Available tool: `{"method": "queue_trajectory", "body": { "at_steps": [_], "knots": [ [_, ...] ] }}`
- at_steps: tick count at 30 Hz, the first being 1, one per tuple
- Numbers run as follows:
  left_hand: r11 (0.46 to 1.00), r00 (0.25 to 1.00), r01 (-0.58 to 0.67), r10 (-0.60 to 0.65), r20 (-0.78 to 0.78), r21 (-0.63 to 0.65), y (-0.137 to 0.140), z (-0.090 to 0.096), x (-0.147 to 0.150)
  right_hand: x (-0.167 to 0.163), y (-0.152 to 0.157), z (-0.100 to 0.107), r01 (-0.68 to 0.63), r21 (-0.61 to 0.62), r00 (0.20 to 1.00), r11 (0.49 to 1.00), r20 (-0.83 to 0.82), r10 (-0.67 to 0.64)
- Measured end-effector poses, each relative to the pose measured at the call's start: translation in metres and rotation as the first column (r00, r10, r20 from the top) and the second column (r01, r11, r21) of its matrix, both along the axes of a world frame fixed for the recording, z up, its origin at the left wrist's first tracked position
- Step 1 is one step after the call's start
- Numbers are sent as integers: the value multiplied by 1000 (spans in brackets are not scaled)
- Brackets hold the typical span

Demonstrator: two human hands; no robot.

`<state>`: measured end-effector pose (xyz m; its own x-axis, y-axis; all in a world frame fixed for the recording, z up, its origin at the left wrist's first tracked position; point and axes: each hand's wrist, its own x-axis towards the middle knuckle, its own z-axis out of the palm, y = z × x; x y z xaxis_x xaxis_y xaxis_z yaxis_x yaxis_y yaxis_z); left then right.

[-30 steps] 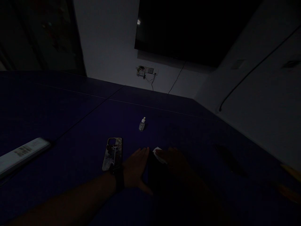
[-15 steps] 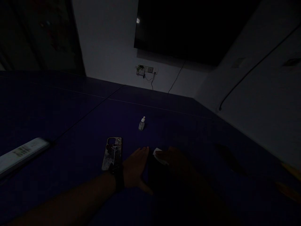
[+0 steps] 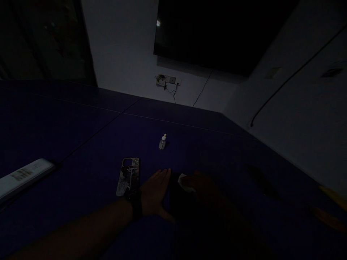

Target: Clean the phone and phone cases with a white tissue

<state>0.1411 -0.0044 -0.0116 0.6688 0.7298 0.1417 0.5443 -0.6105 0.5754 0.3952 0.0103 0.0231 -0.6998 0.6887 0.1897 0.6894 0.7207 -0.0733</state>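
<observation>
In the dim head view, my left hand (image 3: 154,191) lies with its fingers stretched out and thumb spread, beside the left edge of a dark flat object (image 3: 180,204) whose kind I cannot make out. My right hand (image 3: 202,186) holds a small white wipe (image 3: 185,183) against the top of that object; most of its fingers are lost in shadow. A phone case (image 3: 129,177) with a printed pattern lies left of my left hand, partly covered by the wrist with its dark band. Beyond the hands stands a small clear dropper bottle (image 3: 162,143) with a white cap.
A long white box (image 3: 25,177) rests at the left on the blue surface (image 3: 89,151). Something dark and flat (image 3: 261,180) lies to the right, with a yellowish item (image 3: 334,196) farther out. A wall with sockets (image 3: 168,80) and a large screen (image 3: 217,36) stands behind.
The view has shifted very slightly. My right hand and the wipe have moved a little to the right and down over the dark object. My left hand stays in place.
</observation>
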Motion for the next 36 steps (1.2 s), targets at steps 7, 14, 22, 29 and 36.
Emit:
{"method": "queue_trajectory", "body": {
  "at_steps": [7,14,22,29,36],
  "knots": [
    [1000,999,3,-4,42,29,0,-3,-1,-18,0,-18,23,2,1000,1000,7,-23],
    [1000,1000,-5,5,17,9,0,-2,-1,4,6,-12,-13,1,1000,1000,4,13],
    [1000,1000,6,-7,21,25,0,-3,-1,-18,5,-13,79,-19,997,997,26,-78],
    [1000,1000,2,-2,13,-24,0,-2,0,-3,0,-11,18,-20,998,1000,-53,-19],
    [1000,1000,10,-10,25,13,-1,0,-1,-15,2,-14,128,24,992,991,-11,-128]
  ]
}}
